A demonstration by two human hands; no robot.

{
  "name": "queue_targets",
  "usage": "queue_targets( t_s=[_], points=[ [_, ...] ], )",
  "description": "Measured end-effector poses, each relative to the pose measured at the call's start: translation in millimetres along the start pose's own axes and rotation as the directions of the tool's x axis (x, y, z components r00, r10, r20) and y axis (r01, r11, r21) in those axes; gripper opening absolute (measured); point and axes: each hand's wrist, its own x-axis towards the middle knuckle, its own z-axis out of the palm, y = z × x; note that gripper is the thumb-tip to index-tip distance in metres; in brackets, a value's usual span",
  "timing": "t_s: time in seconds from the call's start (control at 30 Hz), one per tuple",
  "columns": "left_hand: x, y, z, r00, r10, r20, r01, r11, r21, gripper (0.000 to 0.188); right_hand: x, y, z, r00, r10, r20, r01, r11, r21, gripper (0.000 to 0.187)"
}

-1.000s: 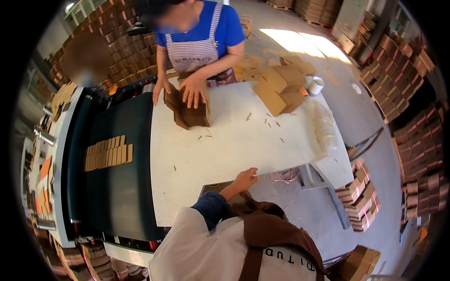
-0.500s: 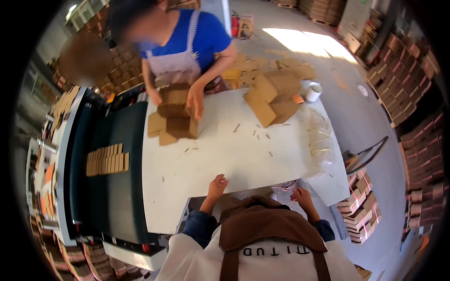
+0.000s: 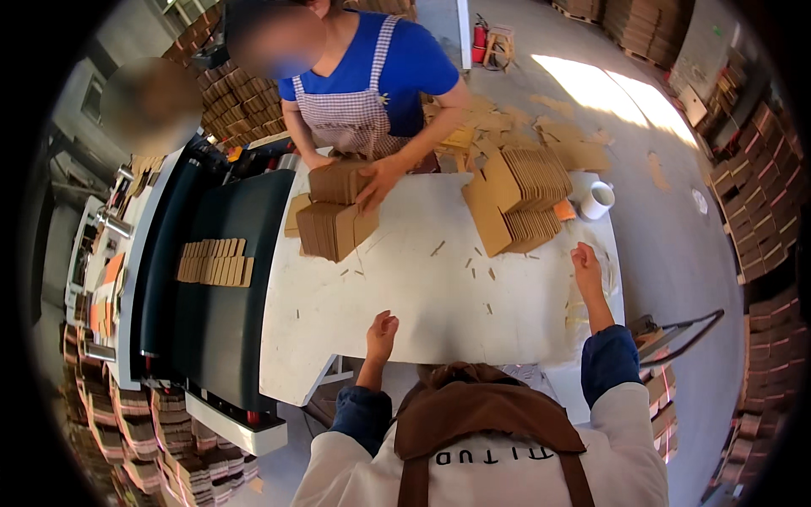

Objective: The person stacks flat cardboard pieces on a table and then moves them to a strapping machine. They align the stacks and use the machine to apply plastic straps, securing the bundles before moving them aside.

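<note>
My left hand (image 3: pixel 382 336) hovers at the near edge of the white table (image 3: pixel 405 304), empty, its fingers loosely curled. Farther right, my right hand (image 3: pixel 586 266) reaches over the table with nothing visible in it, fingers loosely bent. Beyond it lies a fanned stack of brown cardboard pieces (image 3: pixel 528 198). An orange item (image 3: pixel 564 209) and a white hollow cylinder (image 3: pixel 598 201) are beside that stack. Clear plastic with yellowish strips (image 3: pixel 576 314) lies beside my right forearm. Across the table, a co-worker in a blue shirt and checked apron has both hands on another cardboard stack (image 3: pixel 334 224).
A dark green conveyor belt (image 3: pixel 224 313) at the left carries a row of small cardboard pieces (image 3: pixel 215 264). Thin scraps (image 3: pixel 438 248) dot the table. Behind it are loose cardboard on the floor and a stool (image 3: pixel 500 46). Piled cardboard (image 3: pixel 764 194) lines the right side.
My right hand has moved up and forward from below the table edge to over its right side. My left hand has shifted only slightly. The co-worker's hands stay at their cardboard stack.
</note>
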Motion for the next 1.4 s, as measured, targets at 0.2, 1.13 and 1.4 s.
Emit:
queue_targets(
  t_s=[0.2,1.13,1.4],
  points=[
    [30,17,-43,0.933,-0.321,-0.162,0.253,0.907,-0.337,0.027,65,-7,15,0.989,0.071,-0.132,-0.067,0.997,0.033,0.049],
    [149,115,71,0.939,-0.033,0.341,0.114,0.969,-0.221,0.077,236,3,27,0.94,0.244,0.238,-0.248,0.969,-0.015,0.042],
    [181,132,126,0.921,0.143,0.361,-0.102,0.986,-0.13,0.119,226,-59,52,0.835,0.168,0.524,-0.257,0.961,0.102,0.042]
  ],
)
